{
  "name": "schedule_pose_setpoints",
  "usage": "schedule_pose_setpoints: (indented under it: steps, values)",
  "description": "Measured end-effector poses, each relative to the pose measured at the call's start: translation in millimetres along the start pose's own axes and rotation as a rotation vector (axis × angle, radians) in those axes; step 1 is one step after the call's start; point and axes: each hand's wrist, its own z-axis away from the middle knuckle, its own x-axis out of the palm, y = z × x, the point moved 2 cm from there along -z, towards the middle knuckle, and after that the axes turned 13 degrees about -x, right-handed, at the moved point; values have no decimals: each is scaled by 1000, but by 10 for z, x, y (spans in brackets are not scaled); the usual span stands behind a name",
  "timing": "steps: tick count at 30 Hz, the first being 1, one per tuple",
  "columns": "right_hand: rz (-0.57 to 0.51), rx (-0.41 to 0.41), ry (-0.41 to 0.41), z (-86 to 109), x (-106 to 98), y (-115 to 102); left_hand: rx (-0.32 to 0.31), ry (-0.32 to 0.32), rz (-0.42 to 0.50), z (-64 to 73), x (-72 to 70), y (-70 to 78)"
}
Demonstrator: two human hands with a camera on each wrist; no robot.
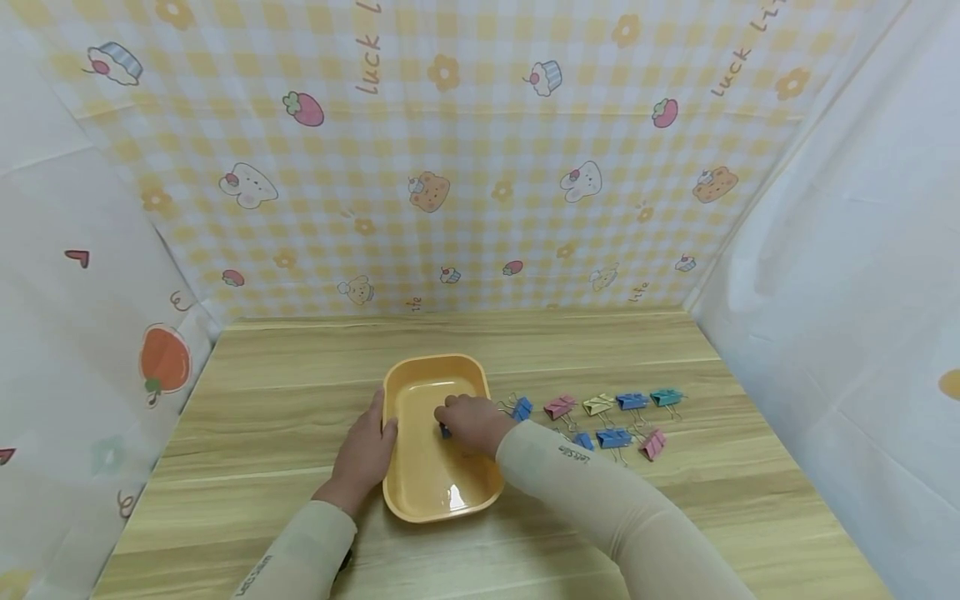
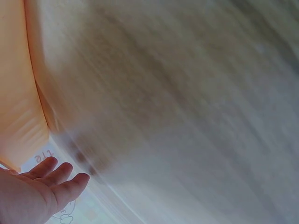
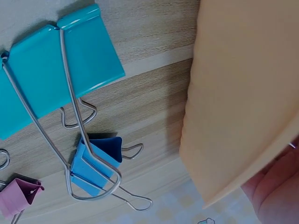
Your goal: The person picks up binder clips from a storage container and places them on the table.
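A yellow-orange plastic tray (image 1: 423, 508) with rounded corners lies on the table. My left hand (image 1: 367, 450) rests at its left side, thumb at the rim and fingers along the outer wall. Those fingers look fairly straight in the left wrist view. My right hand (image 1: 472, 423) is inside the tray and pinches a dark blue binder clip (image 1: 445, 431), mostly covered by the fingers. Just right of the tray lies a blue binder clip (image 1: 522, 408). In the right wrist view a large teal binder clip (image 3: 70, 60) looms close, and the tray wall hides most of the hand.
To the right lie several more binder clips: pink (image 1: 559, 407), yellow (image 1: 598, 405), blue (image 1: 632, 402), teal (image 1: 666, 397), and a second pink clip (image 1: 652, 444). A checked cloth (image 1: 480, 225) hangs behind the wood-grain table (image 1: 300, 358); white cloth hangs on both sides.
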Motion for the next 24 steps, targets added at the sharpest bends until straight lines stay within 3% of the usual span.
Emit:
schedule_pose_setpoints:
  steps: [24]
  values:
    - [-61,-53,372,260,-286,49,-15,6,-11,-2,10,13]
